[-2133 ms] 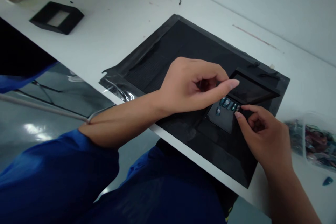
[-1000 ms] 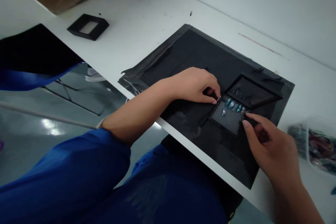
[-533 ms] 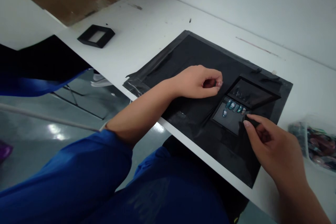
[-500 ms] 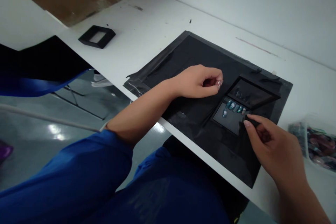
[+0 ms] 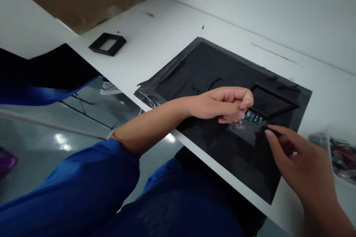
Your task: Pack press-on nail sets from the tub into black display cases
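A black framed case (image 5: 274, 100) lies with its lid raised on a black mat (image 5: 222, 155). Several teal, glittery press-on nails (image 5: 254, 117) stand in a row in its lower half, partly covered by my hand. My left hand (image 5: 226, 103) hovers over the case's left side, fingers curled inward and thumb tucked under them. Whatever its fingertips hold is hidden. At the case's right edge, my right hand (image 5: 297, 155) has thumb and index finger closed on the rim. A pinkish reflection shows on the case's glossy bottom.
On the white table (image 5: 155, 52) a black square frame (image 5: 108, 44) lies at the far left. A clear plastic tub (image 5: 342, 155) of small packets stands on the right, beyond my right hand. Wrinkled tape edges the mat. A blue chair (image 5: 50, 94) is left of the table.
My left hand, which pinched a small shiny nail beside the case, has moved right and nearer, over the case, and turned. My right hand keeps its place at the rim.
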Demonstrator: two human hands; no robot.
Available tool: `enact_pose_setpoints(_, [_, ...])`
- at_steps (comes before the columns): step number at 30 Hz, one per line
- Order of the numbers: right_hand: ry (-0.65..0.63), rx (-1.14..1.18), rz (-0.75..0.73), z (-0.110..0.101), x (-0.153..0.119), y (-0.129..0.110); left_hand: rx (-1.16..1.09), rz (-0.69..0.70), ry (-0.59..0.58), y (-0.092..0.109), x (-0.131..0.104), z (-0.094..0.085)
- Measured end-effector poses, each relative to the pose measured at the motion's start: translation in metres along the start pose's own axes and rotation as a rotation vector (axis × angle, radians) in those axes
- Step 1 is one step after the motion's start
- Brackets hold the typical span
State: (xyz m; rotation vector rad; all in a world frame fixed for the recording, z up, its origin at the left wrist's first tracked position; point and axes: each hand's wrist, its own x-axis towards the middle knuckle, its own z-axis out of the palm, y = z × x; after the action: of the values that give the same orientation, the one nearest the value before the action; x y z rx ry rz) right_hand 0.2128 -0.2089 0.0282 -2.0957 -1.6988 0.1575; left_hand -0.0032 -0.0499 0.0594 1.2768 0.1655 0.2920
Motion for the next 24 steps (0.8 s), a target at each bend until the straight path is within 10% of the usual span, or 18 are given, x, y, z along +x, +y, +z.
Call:
enact_pose_setpoints(8, [0.047,0.016,-0.095,-0.001,-0.004,-0.004,0.287,0.152,0.16,0.002,-0.003,-0.006])
enact_pose_setpoints(24, [-0.072,0.026,-0.515,0.013,-0.001,-0.015,0.798,0.236,-0.043,-0.007,-0.007,-0.002])
